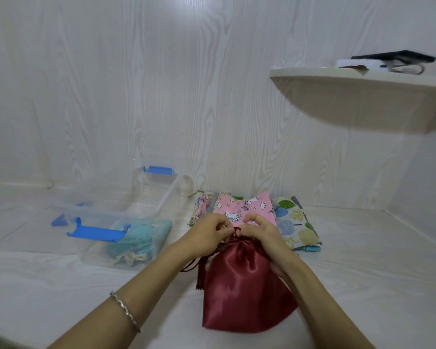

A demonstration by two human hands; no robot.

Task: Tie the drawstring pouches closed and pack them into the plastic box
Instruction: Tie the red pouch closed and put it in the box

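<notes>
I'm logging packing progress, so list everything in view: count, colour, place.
plastic box: one, clear with blue latches, left on the white surface
teal pouch: one, teal with pale print, inside the plastic box, near end
red satin pouch: one, dark red, front centre
pink unicorn pouch: one, pink, just behind the hands
leaf-print pouch: one, white with green and blue leaves, right of the pink one
small patterned pouch: one, partly hidden, left of the pink one
shelf: one, white, upper right wall, holding blurred dark and white items
bracelet: one, silver, left wrist
left hand: pinches the cord at the red satin pouch's neck
right hand: pinches the same cord
</notes>
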